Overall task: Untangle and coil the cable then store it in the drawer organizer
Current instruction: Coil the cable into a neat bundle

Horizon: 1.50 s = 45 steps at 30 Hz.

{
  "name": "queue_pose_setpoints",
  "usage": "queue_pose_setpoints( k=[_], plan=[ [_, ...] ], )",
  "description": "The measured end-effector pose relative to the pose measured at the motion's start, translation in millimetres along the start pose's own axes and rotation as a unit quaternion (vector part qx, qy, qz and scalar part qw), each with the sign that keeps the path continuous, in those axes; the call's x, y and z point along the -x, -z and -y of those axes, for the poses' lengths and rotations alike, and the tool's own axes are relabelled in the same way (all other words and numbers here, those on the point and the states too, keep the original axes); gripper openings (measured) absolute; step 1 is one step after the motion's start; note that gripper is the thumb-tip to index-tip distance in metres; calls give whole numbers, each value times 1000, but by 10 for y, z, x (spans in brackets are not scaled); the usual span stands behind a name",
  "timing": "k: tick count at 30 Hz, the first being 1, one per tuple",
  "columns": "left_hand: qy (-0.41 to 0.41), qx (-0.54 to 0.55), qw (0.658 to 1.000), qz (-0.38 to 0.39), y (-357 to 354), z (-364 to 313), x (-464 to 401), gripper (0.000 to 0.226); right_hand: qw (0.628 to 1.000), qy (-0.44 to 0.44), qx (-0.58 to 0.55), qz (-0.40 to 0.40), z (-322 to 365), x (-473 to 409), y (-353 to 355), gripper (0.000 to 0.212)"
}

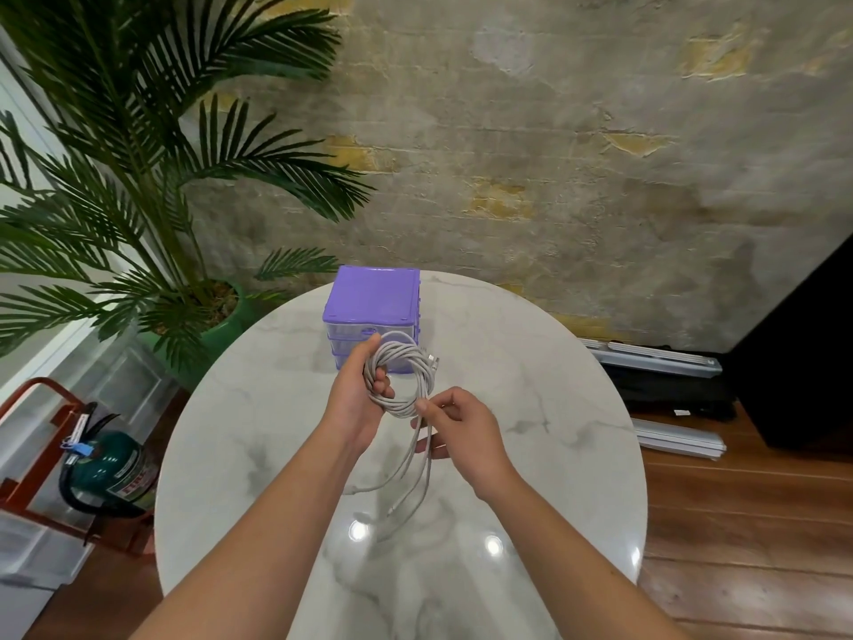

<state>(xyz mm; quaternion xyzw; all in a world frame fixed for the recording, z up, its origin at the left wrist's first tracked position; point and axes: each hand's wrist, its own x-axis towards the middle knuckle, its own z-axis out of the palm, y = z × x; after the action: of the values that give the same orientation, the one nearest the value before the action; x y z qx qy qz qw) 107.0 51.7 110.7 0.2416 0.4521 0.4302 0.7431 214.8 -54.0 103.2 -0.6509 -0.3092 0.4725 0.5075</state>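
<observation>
A white cable is wound into a round coil of several loops, held above the table. My left hand grips the coil's left side with fingers through the loops. My right hand pinches the cable at the bottom of the coil, where loose strands hang down toward the tabletop. Behind the coil stands a purple drawer organizer with clear drawers, all of them shut as far as I can see.
The round white marble table stands on a wooden floor. A potted palm fills the left, with a fire extinguisher in a red stand below it. Dark cases and light bars lie on the floor at right.
</observation>
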Motion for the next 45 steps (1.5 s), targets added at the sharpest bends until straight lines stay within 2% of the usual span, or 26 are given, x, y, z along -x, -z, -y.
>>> queue_pose_setpoints(
  k=[3, 11, 13, 15, 17, 21, 24, 27, 29, 33, 36, 38, 42, 44, 45],
  plan=[
    [-10, -3, 1000, -3, -1, -29, -4, 19, 1000, 1, 0, 11, 14, 5, 7, 18],
    [-25, -41, 998, -34, -44, -2, 50, 21, 995, 22, 100, -9, 60, 55, -20, 8],
    [-34, -42, 998, -38, -55, 8, 48, 22, 983, 61, 175, -18, 47, 76, -55, 11],
    [-38, -43, 998, -38, -60, -5, 30, 21, 951, 107, 289, -8, 22, 122, -103, 15],
    [-41, -59, 997, -38, -63, -26, 9, 20, 931, 125, 343, -3, -33, 156, -128, 16],
    [-36, -64, 997, -35, -38, -48, 4, 20, 936, 77, 339, -49, -68, 112, -34, 16],
    [-10, -25, 999, -23, -17, -7, 26, 25, 937, 34, 344, -46, -49, 44, 35, 20],
    [8, 2, 1000, -10, -20, 49, 26, 25, 977, 13, 209, -27, -8, 5, -21, 32],
    [21, -8, 1000, 9, -23, 76, 34, 22, 987, 14, 158, -38, 25, -43, -72, 40],
    [1, -73, 997, 30, -63, 90, 62, 23, 996, -1, 89, -21, 53, -101, -103, 24],
    [-45, -142, 989, 11, -87, 102, 71, 30, 996, -24, 83, 11, 61, -78, -94, 15],
    [-71, -181, 981, -7, -67, 111, 73, 33, 994, -44, 99, 21, 41, -77, -68, 16],
    [-95, -185, 978, -23, -39, 136, 83, 29, 988, -78, 128, 34, -65, -85, 18, 15],
    [-94, -184, 978, -15, -41, 161, 100, 29, 987, -66, 148, 16, -103, -108, 52, 7],
    [-83, -179, 980, -7, -37, 172, 108, 29, 985, -51, 165, 2, -120, -116, 75, 10]
  ],
)
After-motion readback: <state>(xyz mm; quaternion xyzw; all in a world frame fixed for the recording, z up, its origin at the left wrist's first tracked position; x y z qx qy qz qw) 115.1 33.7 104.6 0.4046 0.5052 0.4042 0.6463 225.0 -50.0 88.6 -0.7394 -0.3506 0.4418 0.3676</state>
